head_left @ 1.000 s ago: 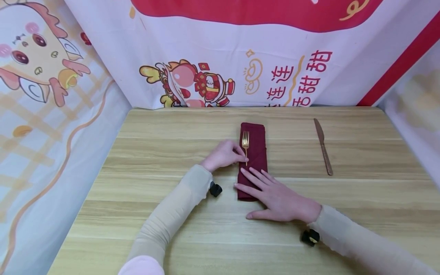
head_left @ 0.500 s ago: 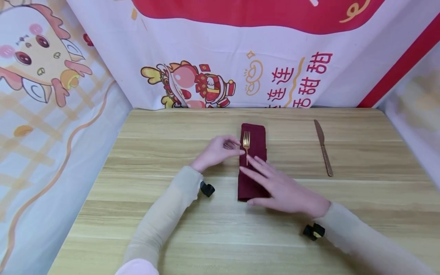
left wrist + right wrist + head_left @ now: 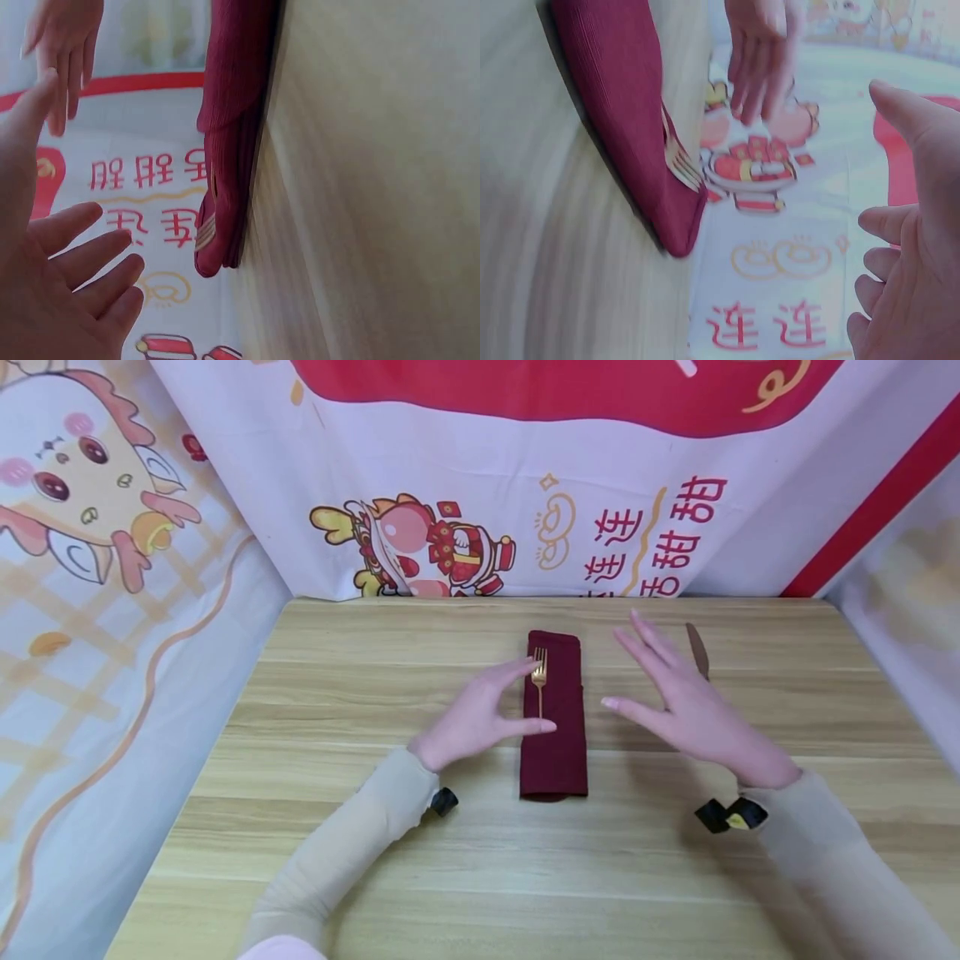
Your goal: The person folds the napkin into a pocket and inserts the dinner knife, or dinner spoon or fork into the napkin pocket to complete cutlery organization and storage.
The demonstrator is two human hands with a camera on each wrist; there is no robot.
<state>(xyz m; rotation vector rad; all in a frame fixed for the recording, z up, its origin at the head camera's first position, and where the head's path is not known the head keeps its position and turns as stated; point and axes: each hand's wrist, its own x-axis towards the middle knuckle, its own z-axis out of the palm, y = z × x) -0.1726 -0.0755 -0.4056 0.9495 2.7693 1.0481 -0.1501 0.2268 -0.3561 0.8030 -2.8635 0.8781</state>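
A folded dark-red cloth napkin (image 3: 558,752) lies lengthwise on the table, and a gold fork (image 3: 539,677) rests on its left side with the tines pointing away. In the right wrist view the fork (image 3: 681,166) lies against the napkin (image 3: 622,97). My left hand (image 3: 480,714) hovers over the napkin's left edge, thumb and fingers spread apart, holding nothing. To the right of the napkin, my right hand (image 3: 690,706) is raised above the table with its fingers spread and nothing in it. Beyond that hand is a copper-coloured knife (image 3: 698,652), its handle hidden by the hand.
The wood-grain table (image 3: 450,877) ends at a printed white and red cloth backdrop (image 3: 465,460). Another patterned cloth (image 3: 112,652) hangs along the left side. A small black camera (image 3: 731,816) sits on the right wrist.
My right hand has lifted off the napkin and moved right, toward the knife. The left hand has let go of the fork handle and spread its fingers. The fork stays on the napkin.
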